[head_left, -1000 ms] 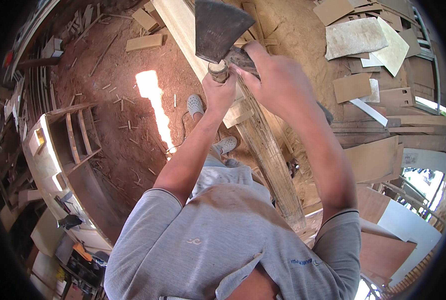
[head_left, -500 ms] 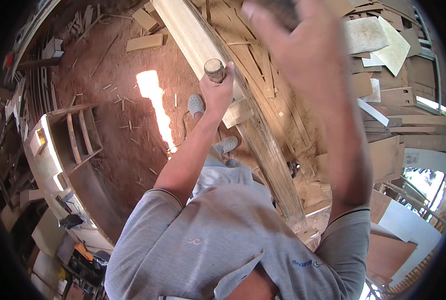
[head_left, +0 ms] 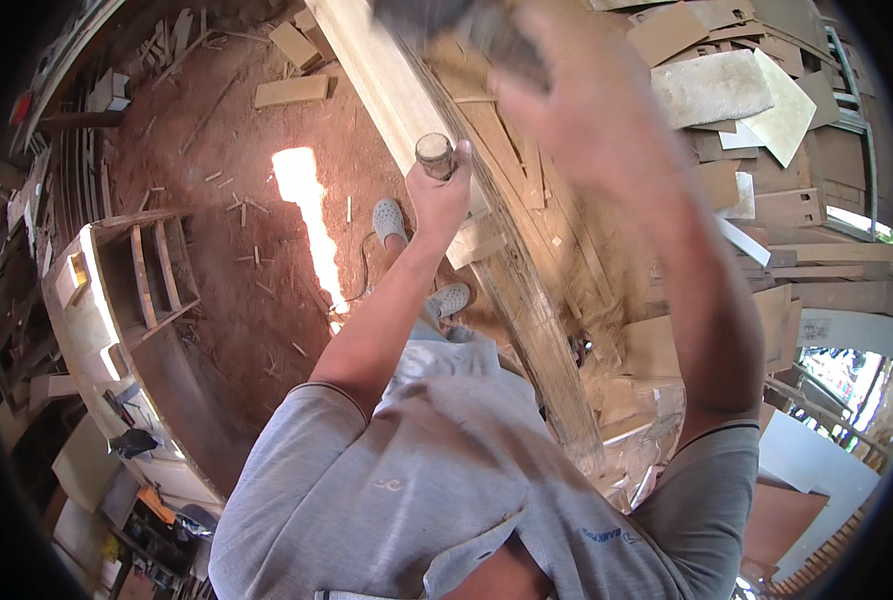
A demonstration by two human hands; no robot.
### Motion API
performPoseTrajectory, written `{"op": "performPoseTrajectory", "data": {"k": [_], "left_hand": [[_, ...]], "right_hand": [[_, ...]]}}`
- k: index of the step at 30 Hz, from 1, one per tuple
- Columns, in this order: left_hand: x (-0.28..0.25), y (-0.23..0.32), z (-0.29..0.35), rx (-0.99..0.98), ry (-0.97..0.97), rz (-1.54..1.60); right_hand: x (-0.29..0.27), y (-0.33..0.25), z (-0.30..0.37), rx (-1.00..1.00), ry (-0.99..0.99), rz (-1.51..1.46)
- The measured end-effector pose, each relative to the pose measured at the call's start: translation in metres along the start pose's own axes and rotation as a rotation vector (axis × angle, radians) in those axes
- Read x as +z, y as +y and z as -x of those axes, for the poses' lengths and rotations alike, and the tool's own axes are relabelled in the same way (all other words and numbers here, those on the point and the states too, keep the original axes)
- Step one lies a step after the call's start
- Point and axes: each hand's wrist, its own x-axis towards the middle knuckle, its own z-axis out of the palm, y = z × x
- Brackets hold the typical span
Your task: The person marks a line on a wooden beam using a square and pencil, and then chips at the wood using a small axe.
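Observation:
My left hand (head_left: 440, 203) is closed round the handle of a chisel (head_left: 434, 150), whose round wooden butt points up at me. Its blade is hidden below the fist, over a long pale timber beam (head_left: 387, 85). A small wood block (head_left: 479, 247) lies across the beam beside my left wrist. Raised at the top, my right hand (head_left: 577, 105) grips a dark hammer (head_left: 487, 35), smeared by motion and partly cut off by the picture's edge. The hammer is apart from the chisel, above and to its right.
An open wooden cabinet frame (head_left: 152, 280) lies at the left. Short planks (head_left: 292, 90) and wood scraps are scattered on the reddish floor (head_left: 227, 180). Boards and panels (head_left: 712, 90) are piled at the right. My feet in grey clogs (head_left: 389, 218) stand by the beam.
My right hand and the hammer have swung left, bringing more of the hammer into view. My left hand keeps its hold on the chisel in nearly the same place.

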Motion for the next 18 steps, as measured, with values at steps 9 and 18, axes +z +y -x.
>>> {"op": "performPoseTrajectory", "data": {"k": [9, 18], "left_hand": [[0.003, -0.006, 0.004, 0.151, 0.034, -0.002], [0.001, -0.01, 0.003, 0.023, 0.002, -0.025]], "right_hand": [[0.045, 0.006, 0.045, 0.21, -0.45, 0.199], [-0.033, -0.042, -0.005, 0.025, 0.294, -0.195]]}}
